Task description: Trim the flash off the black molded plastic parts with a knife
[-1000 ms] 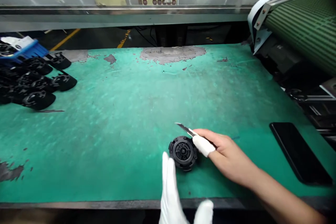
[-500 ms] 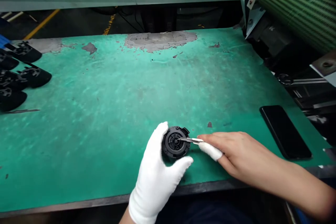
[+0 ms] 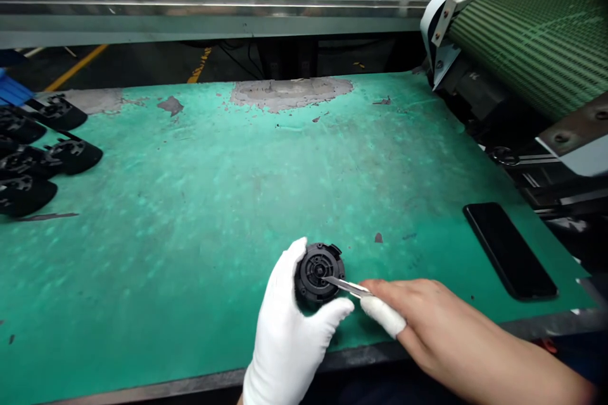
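Note:
A round black plastic part (image 3: 320,271) with concentric rings lies near the table's front edge. My left hand (image 3: 294,323), in a white glove, is closed around its left side, with the thumb in front. A slim metal craft knife (image 3: 350,286) is pinched in my right hand (image 3: 418,313), which is bare except for a white cover on the thumb. The knife's pointed tip touches the face of the part, just right of and below its centre. My right palm hides the rest of the handle.
Several black curved parts (image 3: 71,153) stand at the left edge of the green table (image 3: 213,202). A black phone (image 3: 510,250) lies at the right. Beyond it, a green conveyor belt (image 3: 527,31) rises at the back right.
The whole view has shifted down as the head tilted up. The knife now slants more, its handle lower, with its tip lower on the part's face. My left hand keeps its hold.

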`<state>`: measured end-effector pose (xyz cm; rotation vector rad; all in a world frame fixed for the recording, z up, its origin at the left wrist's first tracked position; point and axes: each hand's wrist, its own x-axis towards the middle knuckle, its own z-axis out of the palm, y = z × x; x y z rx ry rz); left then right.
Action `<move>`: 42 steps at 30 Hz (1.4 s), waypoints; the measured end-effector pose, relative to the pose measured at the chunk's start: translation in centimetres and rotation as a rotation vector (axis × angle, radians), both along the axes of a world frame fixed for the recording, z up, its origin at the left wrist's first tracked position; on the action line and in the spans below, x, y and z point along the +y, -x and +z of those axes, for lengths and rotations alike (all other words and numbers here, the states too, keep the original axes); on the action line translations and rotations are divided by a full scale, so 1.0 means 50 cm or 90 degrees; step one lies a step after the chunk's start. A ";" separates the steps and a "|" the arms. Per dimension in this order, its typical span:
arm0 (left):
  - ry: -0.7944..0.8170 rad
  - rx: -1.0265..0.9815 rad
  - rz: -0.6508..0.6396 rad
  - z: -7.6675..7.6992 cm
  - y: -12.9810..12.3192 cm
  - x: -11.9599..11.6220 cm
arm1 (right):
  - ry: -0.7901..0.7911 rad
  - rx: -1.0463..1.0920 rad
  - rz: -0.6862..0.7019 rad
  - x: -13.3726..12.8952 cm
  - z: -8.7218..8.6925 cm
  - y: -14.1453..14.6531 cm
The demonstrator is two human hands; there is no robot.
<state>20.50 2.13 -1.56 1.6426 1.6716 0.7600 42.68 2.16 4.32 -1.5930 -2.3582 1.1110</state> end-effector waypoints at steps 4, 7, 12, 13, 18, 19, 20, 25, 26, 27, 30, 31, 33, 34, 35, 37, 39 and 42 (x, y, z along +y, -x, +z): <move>0.002 -0.012 0.013 -0.004 -0.001 -0.003 | 0.010 0.005 -0.010 -0.005 -0.005 -0.001; -0.005 -0.011 0.025 -0.003 -0.004 -0.004 | 0.003 -0.031 -0.013 -0.018 -0.023 0.003; -0.021 -0.028 0.053 0.006 -0.015 -0.003 | 0.018 -0.006 -0.019 -0.025 -0.023 0.007; -0.023 -0.030 0.058 0.007 -0.018 -0.002 | 0.030 0.011 -0.030 -0.020 -0.016 0.005; -0.040 -0.055 0.081 -0.001 -0.030 0.001 | 0.104 0.188 -0.088 0.007 0.007 0.016; -0.057 -0.061 0.094 -0.005 -0.031 -0.003 | 0.116 0.234 -0.114 0.008 0.002 0.027; -0.078 -0.063 0.105 -0.009 -0.032 -0.010 | 0.127 0.278 -0.147 0.008 -0.008 0.039; -0.091 0.032 0.088 -0.014 -0.044 -0.092 | 0.123 0.373 -0.307 0.031 -0.065 0.087; -0.086 0.061 0.074 -0.012 -0.049 -0.110 | 0.101 0.361 -0.310 0.044 -0.068 0.085; -0.091 0.086 0.062 -0.010 -0.053 -0.127 | 0.075 0.347 -0.295 0.058 -0.068 0.079; -0.110 0.105 0.050 -0.002 -0.054 -0.146 | 0.000 0.293 -0.180 0.084 -0.049 0.038; -0.099 0.098 0.057 0.002 -0.049 -0.140 | -0.018 0.257 -0.140 0.083 -0.041 0.022; -0.052 0.068 0.062 0.010 -0.033 -0.111 | -0.041 0.153 -0.081 0.068 -0.030 -0.007; -0.023 0.048 0.049 0.015 -0.023 -0.090 | -0.047 0.098 -0.058 0.056 -0.029 -0.019; -0.004 0.028 0.035 0.019 -0.012 -0.068 | -0.055 0.049 -0.040 0.043 -0.029 -0.027; 0.031 0.001 -0.022 0.025 0.008 -0.025 | -0.076 -0.022 -0.009 0.020 -0.036 -0.036; 0.055 -0.006 -0.085 0.026 0.021 0.009 | -0.094 -0.060 0.006 0.006 -0.042 -0.036; 0.073 -0.011 -0.134 0.022 0.028 0.032 | -0.096 -0.079 0.009 -0.002 -0.041 -0.028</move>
